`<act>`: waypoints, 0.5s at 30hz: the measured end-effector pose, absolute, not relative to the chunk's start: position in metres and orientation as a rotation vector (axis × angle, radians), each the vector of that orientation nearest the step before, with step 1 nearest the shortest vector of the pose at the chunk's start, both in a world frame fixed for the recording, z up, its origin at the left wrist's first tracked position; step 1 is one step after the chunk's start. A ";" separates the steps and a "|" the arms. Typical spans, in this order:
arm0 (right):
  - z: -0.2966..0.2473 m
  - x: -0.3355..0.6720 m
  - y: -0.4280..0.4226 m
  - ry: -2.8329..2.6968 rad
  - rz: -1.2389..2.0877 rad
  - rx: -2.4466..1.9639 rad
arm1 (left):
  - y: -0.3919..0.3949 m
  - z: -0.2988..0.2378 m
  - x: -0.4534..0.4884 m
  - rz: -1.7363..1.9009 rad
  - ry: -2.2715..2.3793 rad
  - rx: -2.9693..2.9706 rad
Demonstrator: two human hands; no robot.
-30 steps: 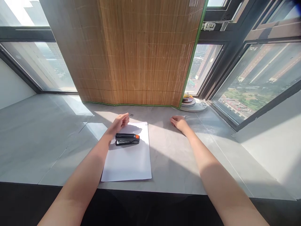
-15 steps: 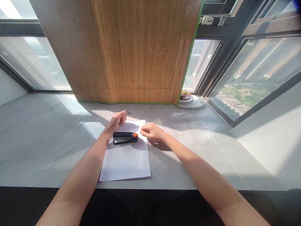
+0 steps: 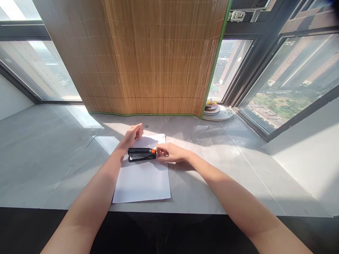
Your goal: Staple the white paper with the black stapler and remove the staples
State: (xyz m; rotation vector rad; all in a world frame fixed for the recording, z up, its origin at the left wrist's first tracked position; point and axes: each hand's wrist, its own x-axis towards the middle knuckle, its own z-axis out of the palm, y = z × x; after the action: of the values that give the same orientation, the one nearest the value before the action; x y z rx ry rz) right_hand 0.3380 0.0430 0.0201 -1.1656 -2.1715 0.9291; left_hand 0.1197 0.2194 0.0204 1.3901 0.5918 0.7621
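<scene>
A black stapler [image 3: 142, 154] with an orange patch at its right end lies on its base across white paper [image 3: 143, 183]. My right hand [image 3: 169, 152] is beside that end, thumb and fingers apart; whether the fingertips touch the stapler I cannot tell. Its fingers are over the paper's right edge. My left hand [image 3: 134, 134] rests curled in a fist at the paper's upper left corner, with no object showing in it. Just beyond the fist lie small dark bits [image 3: 146, 126], perhaps staples.
A bamboo blind [image 3: 159, 60] hangs down to the grey tiled surface [image 3: 212, 187] at the back. Stacked plates [image 3: 212, 109] stand by its lower right corner on a larger white plate [image 3: 225, 113]. Windows lie behind and to the right; the front edge drops into shadow.
My right hand has moved slightly left to the stapler's orange end, and its thumb and fingers have spread. My left hand and the stapler stay put. The view has shifted slightly.
</scene>
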 end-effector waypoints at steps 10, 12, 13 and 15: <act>0.018 0.318 0.044 -2.135 0.784 -1.296 | 0.217 0.022 0.121 0.779 0.590 1.371; 0.017 0.316 0.044 -2.137 0.748 -1.317 | 0.218 0.024 0.120 0.846 0.586 1.319; 0.017 0.316 0.044 -2.139 0.736 -1.339 | 0.220 0.025 0.119 0.898 0.581 1.281; 0.018 0.316 0.043 -2.142 0.715 -1.409 | 0.222 0.026 0.118 1.008 0.568 1.206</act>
State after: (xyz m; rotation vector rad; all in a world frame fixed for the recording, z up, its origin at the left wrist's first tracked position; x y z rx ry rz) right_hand 0.3158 0.0429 0.0177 -1.4087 -2.1417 0.7146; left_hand 0.1175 0.2223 0.0258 1.2062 0.5681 1.0078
